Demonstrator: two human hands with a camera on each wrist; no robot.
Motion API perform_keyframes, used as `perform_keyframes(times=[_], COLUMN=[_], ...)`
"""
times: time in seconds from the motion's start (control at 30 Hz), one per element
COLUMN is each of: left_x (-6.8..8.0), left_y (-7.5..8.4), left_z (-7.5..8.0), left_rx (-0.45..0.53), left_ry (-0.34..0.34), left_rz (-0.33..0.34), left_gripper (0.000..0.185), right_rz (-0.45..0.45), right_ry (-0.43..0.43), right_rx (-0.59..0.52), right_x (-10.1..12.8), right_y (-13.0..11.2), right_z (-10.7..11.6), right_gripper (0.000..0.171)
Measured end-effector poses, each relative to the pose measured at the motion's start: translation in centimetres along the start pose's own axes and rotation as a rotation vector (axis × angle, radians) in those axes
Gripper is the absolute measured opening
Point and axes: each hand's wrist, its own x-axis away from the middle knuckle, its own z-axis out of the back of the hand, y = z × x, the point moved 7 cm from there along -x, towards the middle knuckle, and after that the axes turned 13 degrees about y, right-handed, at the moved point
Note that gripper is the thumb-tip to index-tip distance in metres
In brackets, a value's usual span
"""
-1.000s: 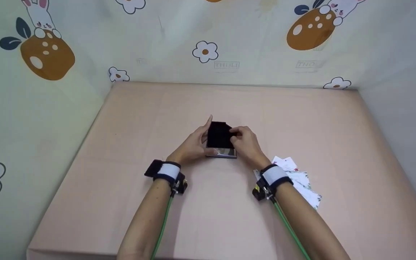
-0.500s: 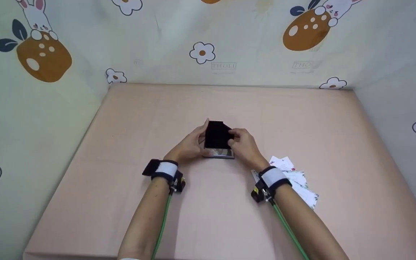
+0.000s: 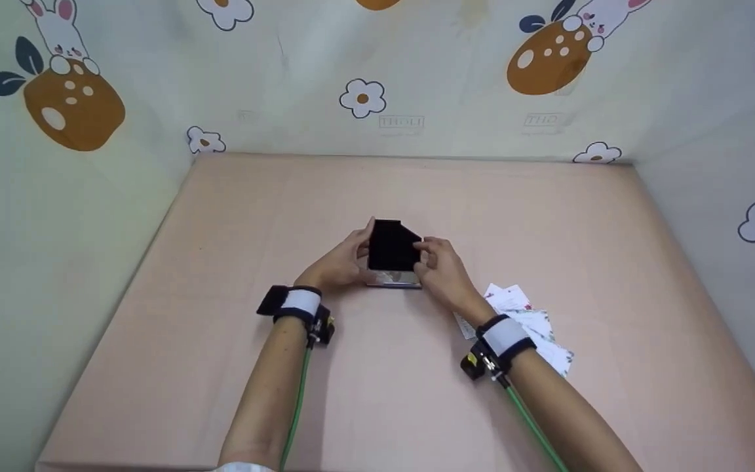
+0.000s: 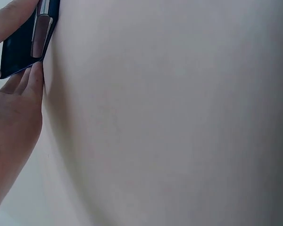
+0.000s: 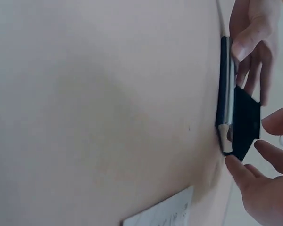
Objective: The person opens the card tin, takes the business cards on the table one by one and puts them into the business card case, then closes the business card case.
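Note:
A card case (image 3: pixel 394 278) with a shiny front stands raised near the table's middle, its black flap (image 3: pixel 392 246) lifted up. My left hand (image 3: pixel 337 263) grips the case's left side, with the thumb (image 5: pixel 245 43) on the front and several fingers behind, as the right wrist view shows. Metal trim and a brown end piece on the card case (image 4: pixel 41 35) show in the left wrist view. At the flap's right edge is my right hand (image 3: pixel 446 272), its fingers lightly bent and spread at the corner. Whether its fingertips touch is hard to tell.
Several white printed cards (image 3: pixel 535 324) lie fanned on the table (image 3: pixel 253 393), partly under my right wrist. A patterned cloth wall (image 3: pixel 456 85) encloses the back and sides. Green cables (image 3: pixel 297 406) run along both forearms.
My right hand's fingers have drawn back slightly to the right of the flap, and its wrist has lowered a little. The left hand keeps its grip on the card case.

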Motion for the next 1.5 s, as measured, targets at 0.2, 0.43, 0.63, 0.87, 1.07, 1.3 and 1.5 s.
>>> perform_keyframes(times=[0.2, 0.43, 0.63, 0.87, 1.07, 1.3, 1.5], left_x=[0.1, -0.1, -0.1, -0.3, -0.3, -0.3, -0.1], left_y=[-0.2, -0.5, -0.5, -0.4, -0.3, -0.3, -0.3], left_z=[0.5, 0.1, 0.2, 0.1, 0.2, 0.2, -0.1], left_rx=[0.017, 0.042, 0.036, -0.01, -0.048, -0.067, -0.066], left_ry=[-0.001, -0.015, -0.017, -0.027, -0.026, -0.03, -0.038], left_rz=[0.016, 0.01, 0.047, 0.072, 0.07, 0.08, 0.069], left_gripper=[0.118, 0.12, 0.123, 0.124, 0.124, 0.123, 0.122], right_rz=[0.052, 0.203, 0.271, 0.296, 0.288, 0.331, 0.299], right_ry=[0.013, 0.006, -0.074, -0.122, -0.114, -0.097, -0.104], right_rx=[-0.001, 0.102, 0.29, 0.424, 0.496, 0.559, 0.581], right_x=[2.1, 5.4, 6.9, 7.7, 8.5, 9.7, 11.0], right_y=[-1.0, -0.9, 0.6, 1.5, 2.1, 2.5, 3.3], right_z=[1.4, 5.5, 8.9, 11.3, 12.8, 14.1, 15.3], right_gripper=[0.041, 0.033, 0.044, 0.057, 0.063, 0.062, 0.067])
